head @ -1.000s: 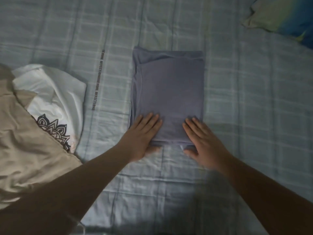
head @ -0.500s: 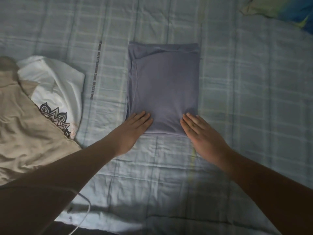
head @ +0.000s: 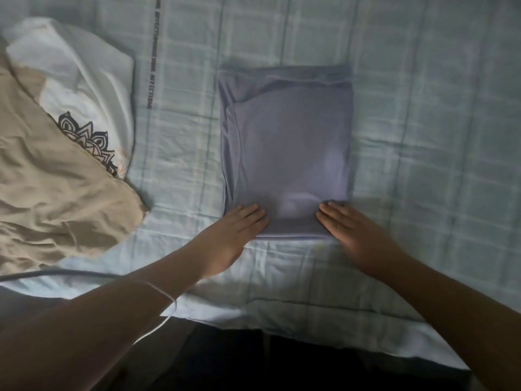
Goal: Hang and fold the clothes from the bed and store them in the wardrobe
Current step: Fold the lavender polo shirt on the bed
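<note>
A grey-purple garment lies folded into a neat rectangle on the pale checked bedspread. My left hand lies flat with straight fingers on its near left corner. My right hand lies flat in the same way on its near right corner. Neither hand grips the cloth. A white shirt with a black mandala print lies unfolded at the left, partly under a crumpled beige garment.
The bed's near edge runs across the bottom, with dark floor below it. A thin white cord hangs over my left forearm. Bare bedspread stretches to the right of the folded garment.
Both hands have slid back toward me along the folded garment, from on top of its near part to its near corners. The view has shifted, showing the bed's edge.
</note>
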A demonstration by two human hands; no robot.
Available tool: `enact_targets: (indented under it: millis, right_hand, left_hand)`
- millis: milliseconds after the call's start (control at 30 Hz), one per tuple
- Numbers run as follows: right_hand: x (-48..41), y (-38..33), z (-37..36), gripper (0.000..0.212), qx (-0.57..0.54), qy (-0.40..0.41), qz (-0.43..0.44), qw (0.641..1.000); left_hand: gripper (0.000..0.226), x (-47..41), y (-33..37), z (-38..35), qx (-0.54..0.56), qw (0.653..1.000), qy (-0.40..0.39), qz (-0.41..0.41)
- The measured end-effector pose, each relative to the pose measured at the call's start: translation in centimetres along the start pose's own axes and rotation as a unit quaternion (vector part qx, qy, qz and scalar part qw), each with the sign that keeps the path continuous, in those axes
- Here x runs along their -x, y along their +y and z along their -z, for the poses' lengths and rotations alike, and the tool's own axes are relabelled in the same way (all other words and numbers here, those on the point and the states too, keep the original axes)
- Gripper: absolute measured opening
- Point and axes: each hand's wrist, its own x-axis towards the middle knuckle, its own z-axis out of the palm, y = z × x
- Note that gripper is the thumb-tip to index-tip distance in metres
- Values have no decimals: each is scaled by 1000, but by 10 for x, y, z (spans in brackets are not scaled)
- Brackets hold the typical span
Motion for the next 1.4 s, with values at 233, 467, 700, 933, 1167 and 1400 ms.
enact_targets:
  millis: [233,467,700,933,1167,1400]
  right_hand:
    - [-19,16,70,40,-142,-12,-119,983]
    - [-98,66,143,21,-170,128,-212,954]
    - [-173,106,154,11,-162,259,-287,908]
    - [-203,131,128,14,-110,244,-310,912]
    - [-203,121,122,28,-100,295,-388,867]
    - [-175,47,93,47,30,270,-181,945]
  left_hand:
    - [58,-1,-13,53,199,966,11,163]
    - [41,-57,-51,142,418,864,197,203]
    - [19,-130,-115,184,401,813,318,279]
    - [14,-165,-144,161,257,839,341,337]
    - [25,-164,-120,152,30,859,378,343]
    - [51,-147,-58,103,-72,942,289,154]
